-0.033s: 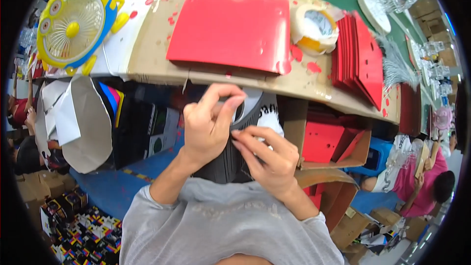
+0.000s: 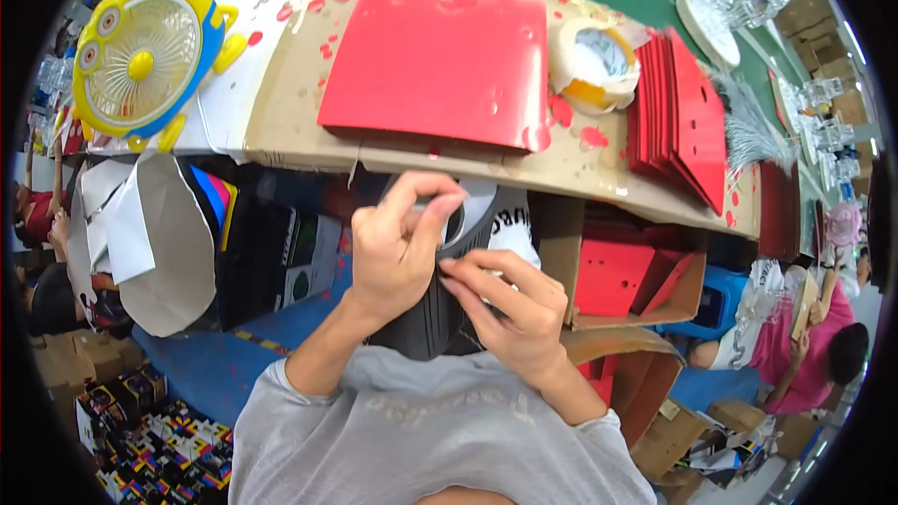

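My left hand point(image 2: 393, 257) and my right hand point(image 2: 514, 313) are close together below the table's front edge, above my lap. The left thumb and fingers pinch a small pale piece point(image 2: 447, 213). The fingertips of my right hand press against the heel of the left hand and pinch the edge of a black ribbed piece point(image 2: 421, 323) that lies under both hands. A white item with black print point(image 2: 510, 224) shows just behind the hands. What the pale piece is cannot be made out.
On the cardboard tabletop point(image 2: 299, 131) lie a large red sheet point(image 2: 440, 47), a tape roll point(image 2: 594, 61) and a stack of red cards point(image 2: 683, 122). A yellow-and-blue fan point(image 2: 140, 51) stands at left. A cardboard box of red pieces point(image 2: 627, 271) sits under the table. A person in pink point(image 2: 804, 346) sits at right.
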`<state>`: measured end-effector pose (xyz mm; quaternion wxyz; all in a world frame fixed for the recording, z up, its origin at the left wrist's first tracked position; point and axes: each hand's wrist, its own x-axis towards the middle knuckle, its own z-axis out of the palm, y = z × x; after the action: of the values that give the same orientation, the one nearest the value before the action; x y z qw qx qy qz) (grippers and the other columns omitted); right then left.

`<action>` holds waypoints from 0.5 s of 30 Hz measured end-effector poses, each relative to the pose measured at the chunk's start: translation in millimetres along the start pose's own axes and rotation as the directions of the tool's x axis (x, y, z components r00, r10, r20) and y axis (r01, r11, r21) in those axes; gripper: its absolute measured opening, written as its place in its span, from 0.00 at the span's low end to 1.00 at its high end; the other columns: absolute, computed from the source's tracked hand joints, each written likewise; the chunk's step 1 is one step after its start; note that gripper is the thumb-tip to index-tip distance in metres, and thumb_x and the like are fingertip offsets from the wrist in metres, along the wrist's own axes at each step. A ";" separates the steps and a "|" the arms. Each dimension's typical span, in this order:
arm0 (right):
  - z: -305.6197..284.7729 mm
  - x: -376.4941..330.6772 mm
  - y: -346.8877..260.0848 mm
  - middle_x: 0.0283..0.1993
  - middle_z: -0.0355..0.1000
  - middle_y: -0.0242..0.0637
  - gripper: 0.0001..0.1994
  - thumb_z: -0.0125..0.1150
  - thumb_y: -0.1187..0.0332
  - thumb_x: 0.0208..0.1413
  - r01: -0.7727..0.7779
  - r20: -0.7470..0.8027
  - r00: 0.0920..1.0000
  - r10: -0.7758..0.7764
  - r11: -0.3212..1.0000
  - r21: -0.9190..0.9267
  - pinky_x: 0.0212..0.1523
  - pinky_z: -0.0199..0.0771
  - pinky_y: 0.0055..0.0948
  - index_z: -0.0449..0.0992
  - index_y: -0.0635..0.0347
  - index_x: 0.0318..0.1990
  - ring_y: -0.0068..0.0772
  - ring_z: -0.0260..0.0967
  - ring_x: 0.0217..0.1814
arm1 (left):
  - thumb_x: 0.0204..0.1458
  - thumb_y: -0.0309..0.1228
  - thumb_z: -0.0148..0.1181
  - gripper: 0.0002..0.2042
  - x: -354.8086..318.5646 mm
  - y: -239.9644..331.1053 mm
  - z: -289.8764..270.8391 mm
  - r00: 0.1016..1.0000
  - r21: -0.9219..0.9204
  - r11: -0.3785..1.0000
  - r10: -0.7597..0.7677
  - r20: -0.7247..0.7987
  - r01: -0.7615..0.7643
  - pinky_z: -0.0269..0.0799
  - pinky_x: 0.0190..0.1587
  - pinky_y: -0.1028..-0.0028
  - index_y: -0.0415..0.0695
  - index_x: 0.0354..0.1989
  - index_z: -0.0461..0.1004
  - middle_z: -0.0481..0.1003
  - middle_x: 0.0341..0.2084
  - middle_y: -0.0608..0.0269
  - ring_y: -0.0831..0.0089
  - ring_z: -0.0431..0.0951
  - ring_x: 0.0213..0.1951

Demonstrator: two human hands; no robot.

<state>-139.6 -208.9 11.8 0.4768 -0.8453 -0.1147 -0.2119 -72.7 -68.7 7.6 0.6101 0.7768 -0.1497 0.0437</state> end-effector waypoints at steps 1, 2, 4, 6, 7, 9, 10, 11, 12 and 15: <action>-3.3 0.0 -1.3 0.34 0.78 0.36 0.13 0.73 0.81 0.42 0.018 -0.014 1.000 -0.019 1.000 -0.006 0.26 0.73 0.25 0.84 0.61 0.38 0.30 0.76 0.29 | 0.62 0.23 0.55 0.05 -3.4 2.0 -0.1 1.000 -0.016 1.000 -0.022 0.004 0.022 0.51 0.16 0.83 0.37 0.36 0.76 0.66 0.10 0.74 0.92 0.60 0.14; -6.6 0.3 -0.8 0.33 0.78 0.36 0.12 0.73 0.81 0.42 -0.057 0.049 0.997 0.053 0.995 0.078 0.26 0.73 0.24 0.83 0.62 0.36 0.29 0.76 0.29 | 0.62 0.23 0.56 0.04 -6.0 1.1 2.3 1.000 -0.026 1.000 0.008 0.004 -0.008 0.50 0.16 0.83 0.36 0.36 0.76 0.65 0.10 0.74 0.93 0.60 0.14; -11.4 3.0 1.3 0.33 0.78 0.36 0.10 0.72 0.82 0.43 -0.175 0.152 0.978 0.146 0.964 0.201 0.27 0.74 0.23 0.82 0.63 0.34 0.27 0.76 0.30 | 0.62 0.23 0.56 0.04 -10.1 4.0 3.1 1.000 -0.019 0.999 0.027 0.011 -0.027 0.49 0.16 0.83 0.36 0.36 0.76 0.66 0.10 0.74 0.93 0.60 0.14; -10.2 3.9 6.4 0.33 0.78 0.35 0.09 0.72 0.81 0.44 -0.158 0.161 0.979 0.123 0.962 0.225 0.26 0.74 0.24 0.81 0.62 0.34 0.28 0.75 0.31 | 0.62 0.24 0.56 0.05 -8.2 3.7 3.2 0.999 -0.033 0.998 0.045 0.006 -0.044 0.49 0.16 0.83 0.36 0.36 0.76 0.66 0.10 0.73 0.92 0.61 0.14; -10.7 1.7 8.9 0.33 0.78 0.35 0.08 0.71 0.80 0.45 -0.166 0.189 0.975 0.120 0.954 0.251 0.26 0.73 0.25 0.80 0.62 0.33 0.29 0.75 0.31 | 0.63 0.25 0.56 0.06 -8.8 2.2 2.9 1.000 -0.048 0.999 0.008 -0.011 -0.008 0.49 0.16 0.83 0.36 0.36 0.76 0.67 0.10 0.73 0.92 0.61 0.14; -5.2 0.5 10.1 0.33 0.78 0.34 0.10 0.72 0.79 0.44 -0.176 0.164 0.977 0.136 0.950 0.257 0.26 0.72 0.24 0.82 0.61 0.35 0.29 0.75 0.30 | 0.64 0.26 0.55 0.07 -5.5 0.8 5.1 0.999 -0.074 0.997 -0.029 -0.027 0.027 0.49 0.16 0.82 0.35 0.36 0.76 0.67 0.10 0.73 0.92 0.61 0.14; -0.9 0.8 7.9 0.32 0.77 0.35 0.11 0.73 0.80 0.43 -0.082 0.066 0.995 0.070 0.978 0.192 0.26 0.72 0.24 0.83 0.61 0.37 0.28 0.74 0.29 | 0.65 0.26 0.54 0.08 -2.7 4.4 3.4 0.998 -0.092 0.995 -0.036 -0.046 0.032 0.49 0.16 0.83 0.35 0.36 0.76 0.67 0.10 0.73 0.92 0.61 0.14; 2.8 0.2 6.1 0.32 0.77 0.35 0.13 0.74 0.81 0.41 0.007 -0.027 1.000 -0.004 0.993 0.117 0.26 0.72 0.24 0.84 0.60 0.38 0.28 0.73 0.28 | 0.65 0.27 0.53 0.09 -1.7 6.5 2.1 0.997 -0.110 0.993 -0.044 -0.066 0.037 0.49 0.16 0.83 0.35 0.36 0.75 0.67 0.10 0.73 0.92 0.61 0.14; 5.4 -3.9 4.1 0.31 0.77 0.35 0.16 0.75 0.80 0.40 0.060 -0.053 0.997 -0.060 0.998 0.007 0.25 0.71 0.24 0.85 0.59 0.40 0.28 0.72 0.27 | 0.66 0.28 0.52 0.09 -3.3 4.2 2.4 0.996 -0.109 0.993 -0.053 -0.078 0.045 0.50 0.16 0.82 0.36 0.36 0.76 0.67 0.10 0.73 0.92 0.62 0.14; 13.9 -5.4 2.1 0.31 0.76 0.35 0.16 0.75 0.80 0.40 0.086 -0.096 0.991 -0.092 0.994 -0.066 0.25 0.71 0.25 0.86 0.59 0.40 0.28 0.71 0.26 | 0.66 0.28 0.52 0.10 -1.5 -4.1 1.3 0.996 -0.090 0.996 -0.032 -0.086 0.024 0.50 0.16 0.82 0.36 0.35 0.75 0.66 0.10 0.73 0.92 0.62 0.13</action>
<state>-140.1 -198.1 1.3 0.4457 -0.8421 -0.1223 -0.2779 -73.1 -68.8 3.1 0.6504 0.7484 -0.1136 0.0624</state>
